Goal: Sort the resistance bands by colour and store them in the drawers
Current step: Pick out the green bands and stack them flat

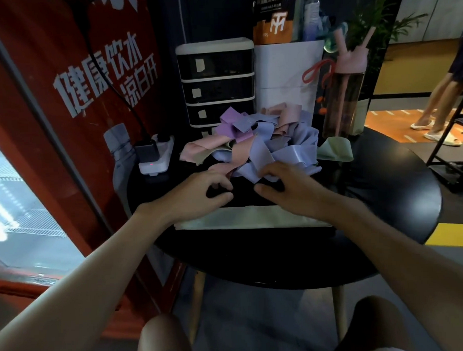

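A tangled heap of resistance bands (pixel 253 143) in pink, purple, pale blue and green lies in the middle of the round black table (pixel 399 195). One pale green band (pixel 253 217) lies flat and straight near the front edge. My left hand (pixel 199 193) and my right hand (pixel 288 185) hover just above it at the front of the heap, fingers loosely curled, with nothing visible in either. My left fingertips are close to a pink band (pixel 219 168); my right fingers touch a pale blue band (pixel 290 157). The black drawer unit (pixel 218 82) stands behind the heap, its drawers shut.
A white power strip with a plugged-in adapter (pixel 156 154) sits at the table's left. A white box (pixel 287 73) and a pink-lidded bottle (pixel 345 97) stand at the back right. A red cabinet (pixel 53 129) is on the left. A person's legs (pixel 438 110) are at far right.
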Action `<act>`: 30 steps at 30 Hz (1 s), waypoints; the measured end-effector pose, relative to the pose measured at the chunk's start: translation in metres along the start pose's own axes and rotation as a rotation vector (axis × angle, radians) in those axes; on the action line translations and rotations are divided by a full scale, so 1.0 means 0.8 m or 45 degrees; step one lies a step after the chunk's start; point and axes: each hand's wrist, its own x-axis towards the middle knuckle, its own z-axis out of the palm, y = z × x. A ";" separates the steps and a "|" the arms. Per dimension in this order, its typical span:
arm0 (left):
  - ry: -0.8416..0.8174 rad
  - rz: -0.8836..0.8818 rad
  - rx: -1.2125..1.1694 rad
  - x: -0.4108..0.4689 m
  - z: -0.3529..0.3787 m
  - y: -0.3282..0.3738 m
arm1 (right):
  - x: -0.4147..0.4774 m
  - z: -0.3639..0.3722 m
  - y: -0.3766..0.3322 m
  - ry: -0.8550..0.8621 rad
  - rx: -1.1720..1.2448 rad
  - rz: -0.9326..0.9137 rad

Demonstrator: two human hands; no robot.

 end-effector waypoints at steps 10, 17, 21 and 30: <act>0.172 -0.313 0.289 0.062 -0.055 -0.085 | 0.050 0.098 0.001 0.015 -0.467 0.036; 0.157 -0.417 0.422 0.098 -0.041 -0.113 | 0.050 0.101 0.005 0.037 -0.469 0.014; 0.167 -0.410 0.484 0.109 -0.030 -0.116 | 0.052 0.103 0.007 0.046 -0.476 0.004; 0.435 -0.225 0.450 0.096 -0.034 -0.099 | 0.051 0.101 0.005 0.042 -0.430 -0.001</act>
